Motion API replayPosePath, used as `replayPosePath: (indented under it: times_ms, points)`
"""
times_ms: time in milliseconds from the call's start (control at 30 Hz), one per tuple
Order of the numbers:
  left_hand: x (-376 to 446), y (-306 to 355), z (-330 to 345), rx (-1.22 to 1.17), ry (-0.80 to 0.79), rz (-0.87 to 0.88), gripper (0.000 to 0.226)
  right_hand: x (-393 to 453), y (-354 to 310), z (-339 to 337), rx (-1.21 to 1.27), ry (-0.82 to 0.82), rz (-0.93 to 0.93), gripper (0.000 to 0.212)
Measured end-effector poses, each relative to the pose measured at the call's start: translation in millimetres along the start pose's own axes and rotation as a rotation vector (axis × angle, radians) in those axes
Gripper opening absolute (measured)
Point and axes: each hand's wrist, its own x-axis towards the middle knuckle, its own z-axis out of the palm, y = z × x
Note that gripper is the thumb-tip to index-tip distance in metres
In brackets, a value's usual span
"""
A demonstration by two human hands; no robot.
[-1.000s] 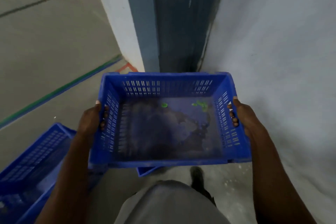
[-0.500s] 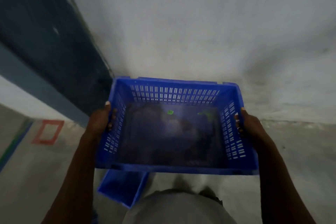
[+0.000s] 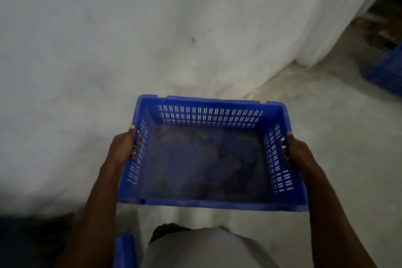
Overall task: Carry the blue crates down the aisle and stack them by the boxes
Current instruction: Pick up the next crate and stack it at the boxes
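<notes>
Both hands are gripping 1 blue crate (image 3: 208, 154) at waist height — the left hand (image 3: 123, 147) curling over its left short wall, the right hand (image 3: 297, 152) over the right, fingers hooking through the slots. Its long axis is running across the body. Another crate (image 3: 387, 72) is sitting on the floor (image 3: 337, 126) ahead-right, nearer the right hand — likely the way to head.
</notes>
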Motion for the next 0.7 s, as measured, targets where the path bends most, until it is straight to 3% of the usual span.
replayPosePath:
  times_ms: [433, 567, 700]
  points:
    - [111, 185, 336, 0.194, -0.443, 0.183, 0.060, 109, 17, -200, 0.308, 0.390, 0.201, 0.054]
    - [138, 245, 442, 0.227, -0.646, 0.257, 0.063, 146, 4, -253, 0.380, 0.524, 0.239, 0.053]
    - [155, 313, 554, 0.283, -0.679, 0.300, 0.060, 189, -11, -308, 0.465, 0.655, 0.232, 0.054]
